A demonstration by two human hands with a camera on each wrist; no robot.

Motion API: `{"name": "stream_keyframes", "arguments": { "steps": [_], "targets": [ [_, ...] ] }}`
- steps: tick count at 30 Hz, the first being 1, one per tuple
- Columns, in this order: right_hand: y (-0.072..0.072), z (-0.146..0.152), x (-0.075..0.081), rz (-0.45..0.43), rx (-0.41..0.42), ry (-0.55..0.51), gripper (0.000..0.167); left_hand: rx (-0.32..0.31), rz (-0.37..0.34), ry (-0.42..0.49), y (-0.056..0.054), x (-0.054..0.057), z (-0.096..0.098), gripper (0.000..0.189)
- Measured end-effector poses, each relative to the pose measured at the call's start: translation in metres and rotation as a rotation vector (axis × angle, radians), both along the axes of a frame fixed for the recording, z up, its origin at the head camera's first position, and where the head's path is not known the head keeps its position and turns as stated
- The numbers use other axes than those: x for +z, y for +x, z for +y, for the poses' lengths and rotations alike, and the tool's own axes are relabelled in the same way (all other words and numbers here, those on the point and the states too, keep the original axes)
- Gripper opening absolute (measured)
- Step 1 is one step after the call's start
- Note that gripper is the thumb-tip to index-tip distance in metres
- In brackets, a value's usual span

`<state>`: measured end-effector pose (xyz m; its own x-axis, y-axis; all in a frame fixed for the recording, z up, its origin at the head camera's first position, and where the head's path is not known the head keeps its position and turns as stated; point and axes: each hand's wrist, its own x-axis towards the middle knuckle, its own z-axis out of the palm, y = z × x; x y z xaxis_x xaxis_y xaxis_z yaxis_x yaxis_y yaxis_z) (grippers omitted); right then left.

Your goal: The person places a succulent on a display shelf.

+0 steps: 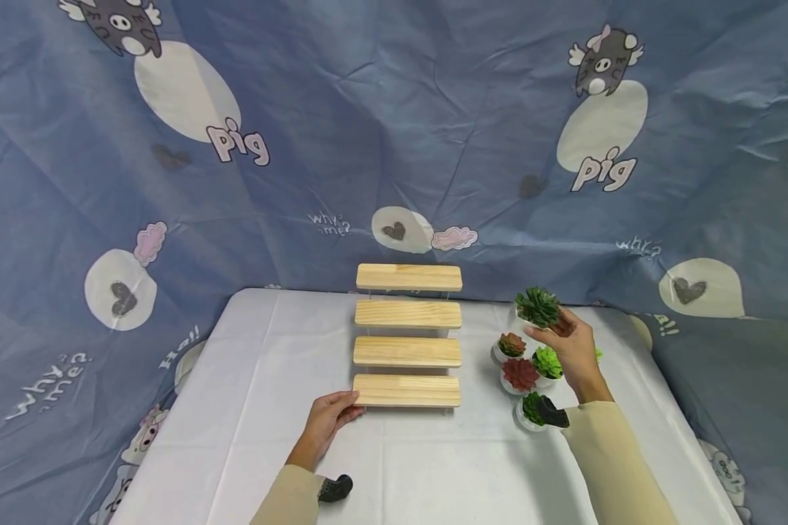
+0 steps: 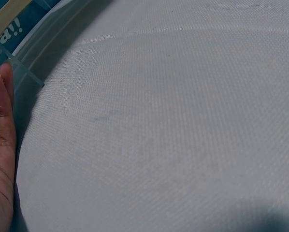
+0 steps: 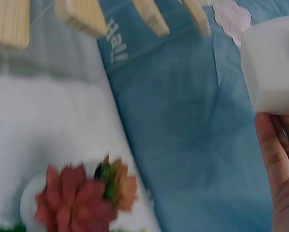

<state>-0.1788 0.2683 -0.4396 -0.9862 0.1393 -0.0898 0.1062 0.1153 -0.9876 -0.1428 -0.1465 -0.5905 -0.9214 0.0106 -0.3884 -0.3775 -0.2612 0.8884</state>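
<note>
A tiered stand (image 1: 407, 352) with light wooden shelves on clear supports is in the middle of the head view. My left hand (image 1: 328, 419) grips the left end of its lowest shelf (image 1: 406, 391), with fingers above and below the board. In the left wrist view those fingers (image 2: 4, 116) lie against the clear support. On the right, my right hand (image 1: 574, 350) holds up a dark green potted succulent (image 1: 538, 306) above the other plants. Its white pot (image 3: 272, 65) shows between thumb and fingers in the right wrist view.
Below the right hand stand several small potted succulents: an orange-brown one (image 1: 511, 344), a dark red one (image 1: 520, 375), a bright green one (image 1: 548, 362) and a green one (image 1: 532, 408). The white-covered table (image 1: 289, 350) meets a blue printed cloth (image 1: 341, 146) behind.
</note>
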Motion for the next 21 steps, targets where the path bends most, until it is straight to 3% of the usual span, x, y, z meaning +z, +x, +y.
{"name": "stream_keyframes", "arguments": {
  "steps": [11,21],
  "targets": [
    [-0.039,-0.049,0.016,0.048,0.038,0.04,0.091,-0.035,0.024,0.006,0.001,-0.003,-0.004,0.03],
    [-0.069,-0.088,0.027,0.149,0.087,-0.115,0.071,-0.024,0.021,0.01,0.0,-0.004,-0.003,0.029]
  ]
}}
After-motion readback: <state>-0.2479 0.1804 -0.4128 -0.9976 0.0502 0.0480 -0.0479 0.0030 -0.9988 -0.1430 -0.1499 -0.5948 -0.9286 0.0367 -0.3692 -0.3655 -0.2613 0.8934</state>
